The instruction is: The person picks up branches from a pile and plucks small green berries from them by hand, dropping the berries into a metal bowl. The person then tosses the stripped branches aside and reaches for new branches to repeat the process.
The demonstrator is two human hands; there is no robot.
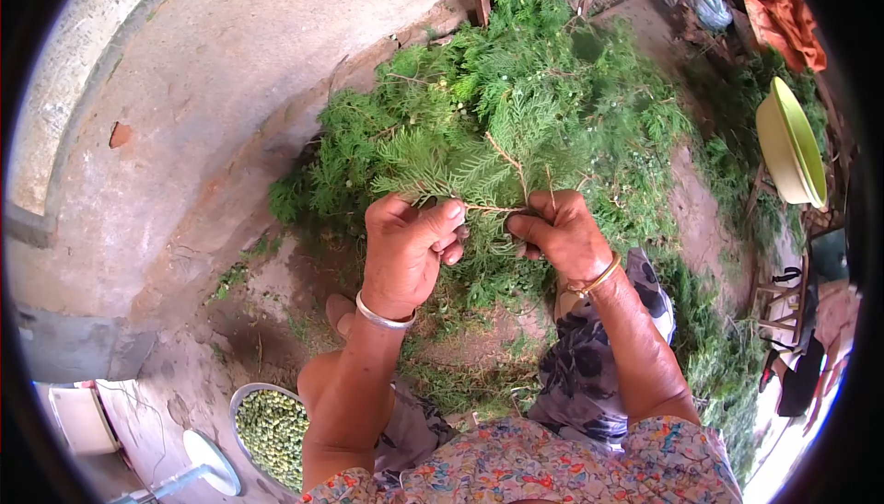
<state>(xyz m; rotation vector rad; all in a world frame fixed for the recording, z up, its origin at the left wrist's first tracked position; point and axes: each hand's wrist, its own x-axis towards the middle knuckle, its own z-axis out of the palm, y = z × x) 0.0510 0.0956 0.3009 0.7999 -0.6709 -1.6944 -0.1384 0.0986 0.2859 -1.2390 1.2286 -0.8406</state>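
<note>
Between my two hands stretches a thin brown twig of an evergreen branch (491, 209), with flat green sprays around it. My left hand (414, 237), below a silver bangle (384, 315), pinches the twig between thumb and fingers. On the other side my right hand (562, 235), with a gold bangle (600, 276) at the wrist, grips the same branch where its stems fork. A large heap of cut evergreen branches (516, 81) lies just beyond and under both hands. The fingertips partly hide the stem.
A bowl of small green cones or seeds (271, 430) stands at lower left, near a round white stool top (212, 461). At right are a yellow-green basin (790, 145) and a wooden chair (781, 306). Orange cloth (773, 7) lies at upper right. Concrete paving (239, 62) spreads at left.
</note>
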